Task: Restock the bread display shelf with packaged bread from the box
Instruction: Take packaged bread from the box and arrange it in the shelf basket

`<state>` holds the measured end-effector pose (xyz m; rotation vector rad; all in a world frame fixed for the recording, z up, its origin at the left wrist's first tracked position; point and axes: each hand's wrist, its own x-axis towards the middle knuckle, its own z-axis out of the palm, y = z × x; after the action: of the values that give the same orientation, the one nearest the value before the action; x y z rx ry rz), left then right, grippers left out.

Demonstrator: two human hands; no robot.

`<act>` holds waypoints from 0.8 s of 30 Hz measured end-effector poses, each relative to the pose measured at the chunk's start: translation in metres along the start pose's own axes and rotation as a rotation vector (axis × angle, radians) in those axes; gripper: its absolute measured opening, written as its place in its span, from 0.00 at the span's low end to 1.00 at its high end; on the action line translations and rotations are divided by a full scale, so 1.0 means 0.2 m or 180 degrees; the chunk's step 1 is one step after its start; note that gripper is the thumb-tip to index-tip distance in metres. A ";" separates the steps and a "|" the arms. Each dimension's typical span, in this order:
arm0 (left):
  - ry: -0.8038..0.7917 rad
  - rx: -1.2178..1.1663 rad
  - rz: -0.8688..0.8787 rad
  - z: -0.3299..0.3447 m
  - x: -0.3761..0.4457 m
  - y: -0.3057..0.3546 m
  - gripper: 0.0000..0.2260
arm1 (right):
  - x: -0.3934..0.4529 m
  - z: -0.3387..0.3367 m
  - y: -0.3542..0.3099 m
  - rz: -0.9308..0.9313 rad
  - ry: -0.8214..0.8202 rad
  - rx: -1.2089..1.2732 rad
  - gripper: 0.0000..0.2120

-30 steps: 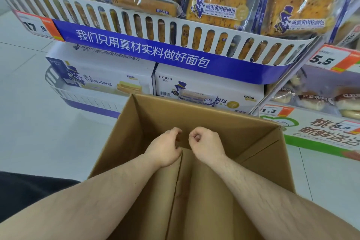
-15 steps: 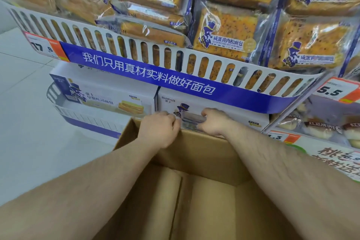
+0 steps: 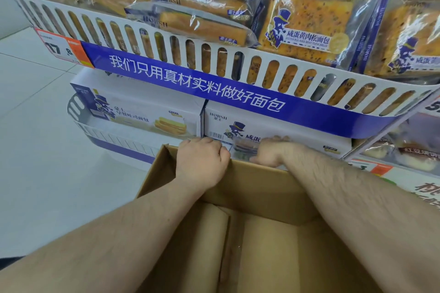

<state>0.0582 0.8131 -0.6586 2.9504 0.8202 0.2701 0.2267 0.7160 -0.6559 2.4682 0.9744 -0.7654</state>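
An open brown cardboard box stands right below me, and no bread shows on its bare bottom. My left hand grips the box's far rim, fingers curled over the edge. My right hand holds the same rim a little to the right, its fingers hidden behind the wall. Above them the bread display shelf, with a white slotted rail and a blue banner, is packed with packaged bread in clear wrappers with blue print.
Two white bread cartons sit on the lower shelf just behind the box. Wrapped buns lie on a lower shelf at the right. An orange price tag hangs at the rail's left end. Pale tiled floor lies to the left.
Both hands rose from the bottom of the box to its far rim and took hold of it. The view tilted up, closer to the shelf.
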 end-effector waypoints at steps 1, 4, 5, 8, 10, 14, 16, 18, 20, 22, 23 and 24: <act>-0.0043 -0.0145 0.0019 -0.01 0.01 -0.01 0.20 | -0.05 -0.02 0.00 -0.0057 0.0031 0.0152 0.27; -0.0210 -0.0845 0.0215 -0.08 -0.01 -0.05 0.16 | -0.28 -0.06 -0.01 -0.0198 0.0205 0.0499 0.30; -0.0126 -0.0994 0.0264 -0.11 -0.03 -0.07 0.16 | -0.36 -0.07 -0.01 -0.0241 0.0324 0.0520 0.32; 0.0184 -0.1405 -0.0185 -0.25 -0.10 -0.06 0.14 | -0.67 -0.09 -0.02 -0.0453 0.0600 0.0390 0.30; -0.0122 -0.2276 -0.1231 -0.38 -0.13 -0.01 0.13 | -0.86 -0.09 -0.03 -0.0602 0.0828 0.0299 0.29; -0.1937 -0.5078 -0.2848 -0.62 -0.17 0.05 0.30 | -1.15 -0.05 -0.03 -0.0743 0.1533 0.0027 0.29; -0.2343 -0.5631 -0.2471 -0.70 -0.20 0.06 0.27 | -1.23 0.00 -0.02 -0.0805 0.1937 -0.0280 0.30; -0.2229 -0.5736 -0.1994 -0.75 -0.22 0.08 0.19 | -1.28 0.03 0.00 -0.0776 0.2219 -0.0451 0.30; -0.1819 -0.5584 -0.1705 -0.76 -0.23 0.10 0.20 | -1.29 0.06 0.04 -0.0816 0.2572 -0.0240 0.24; -0.1445 -0.5398 -0.1555 -0.80 -0.22 0.10 0.23 | -1.31 0.06 0.06 -0.0847 0.3049 0.0646 0.14; -0.1359 -0.5345 -0.1409 -0.82 -0.22 0.10 0.24 | -1.32 0.05 0.07 -0.0765 0.3288 0.1209 0.10; -0.1320 -0.5293 -0.1201 -0.84 -0.22 0.10 0.25 | -1.34 0.03 0.07 -0.0615 0.3417 0.1771 0.10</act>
<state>0.0004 0.7758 -0.4975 1.2092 0.5589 0.1523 0.0714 0.5676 -0.4960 3.3565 1.4882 0.4301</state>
